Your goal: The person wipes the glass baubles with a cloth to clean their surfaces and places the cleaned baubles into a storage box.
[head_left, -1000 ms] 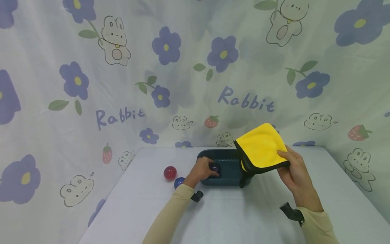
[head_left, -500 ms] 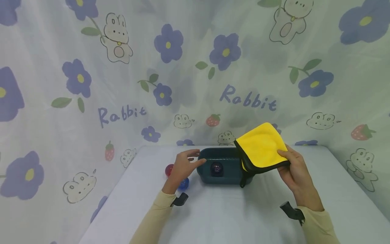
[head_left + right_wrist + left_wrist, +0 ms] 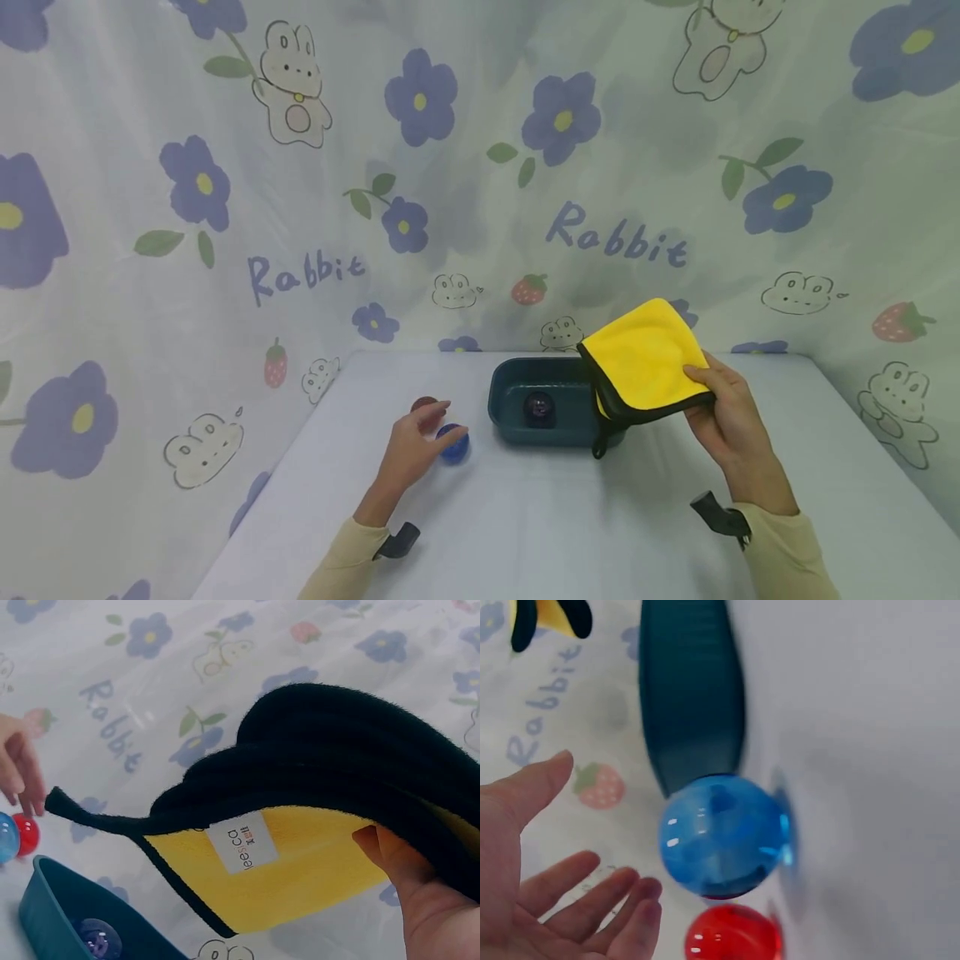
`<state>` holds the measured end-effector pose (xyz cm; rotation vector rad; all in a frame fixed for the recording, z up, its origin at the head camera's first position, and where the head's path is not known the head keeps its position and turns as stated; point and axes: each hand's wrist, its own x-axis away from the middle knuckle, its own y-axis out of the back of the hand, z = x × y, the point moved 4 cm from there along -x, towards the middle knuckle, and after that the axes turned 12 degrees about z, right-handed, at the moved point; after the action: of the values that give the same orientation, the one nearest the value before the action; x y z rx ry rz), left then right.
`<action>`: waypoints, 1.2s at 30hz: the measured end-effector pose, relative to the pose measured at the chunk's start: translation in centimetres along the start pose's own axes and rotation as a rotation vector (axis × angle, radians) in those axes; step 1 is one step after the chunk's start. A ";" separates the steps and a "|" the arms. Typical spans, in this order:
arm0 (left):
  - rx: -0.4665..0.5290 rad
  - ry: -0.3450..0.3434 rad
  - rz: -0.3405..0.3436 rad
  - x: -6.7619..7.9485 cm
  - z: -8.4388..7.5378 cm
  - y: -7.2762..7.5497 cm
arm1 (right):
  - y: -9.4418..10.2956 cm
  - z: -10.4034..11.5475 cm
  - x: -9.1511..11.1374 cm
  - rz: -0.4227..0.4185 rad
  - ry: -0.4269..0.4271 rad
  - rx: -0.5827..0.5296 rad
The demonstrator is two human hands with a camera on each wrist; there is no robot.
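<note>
My left hand (image 3: 411, 448) hovers over two clear balls with its fingers spread and nothing in them. Nearest it is the blue ball (image 3: 724, 836); the red ball (image 3: 735, 934) lies behind, partly covered by the fingers in the head view. A folded yellow cloth (image 3: 648, 358) with black edging and a black hanging loop is pinched at its right corner by my right hand (image 3: 738, 417), held up over the right end of a dark teal tub (image 3: 513, 432). Inside the tub rests a dark purple see-through ball (image 3: 538, 407). The cloth's white label (image 3: 242, 840) shows in the right wrist view.
The tub stands toward the back of a white-covered table (image 3: 525, 525). Behind the table hangs a curtain (image 3: 480, 192) printed with rabbits, flowers and strawberries.
My left hand has let go of the purple ball in the tub and moved left and nearer, over to the blue and red balls. The right hand keeps holding the cloth in place.
</note>
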<state>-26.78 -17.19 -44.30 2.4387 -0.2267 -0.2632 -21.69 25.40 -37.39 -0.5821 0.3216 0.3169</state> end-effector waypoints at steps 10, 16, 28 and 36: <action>-0.058 0.154 0.125 0.5 1.9 -1.1 | 0.0 -0.1 -0.2 0.004 -0.004 -0.031; -0.126 0.215 0.159 0.5 2.5 -1.4 | 0.0 -0.2 -0.2 0.006 -0.008 -0.031; -0.166 0.207 0.143 -0.1 3.2 -1.5 | 0.0 -1.1 -0.2 0.007 -0.048 0.000; -0.149 0.165 0.142 0.0 2.3 -2.0 | -0.4 -1.8 -0.3 0.019 -0.091 0.024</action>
<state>-27.16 -17.07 -47.26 2.2702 -0.2948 -0.0145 -22.20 23.98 -38.49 -0.5393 0.2433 0.3558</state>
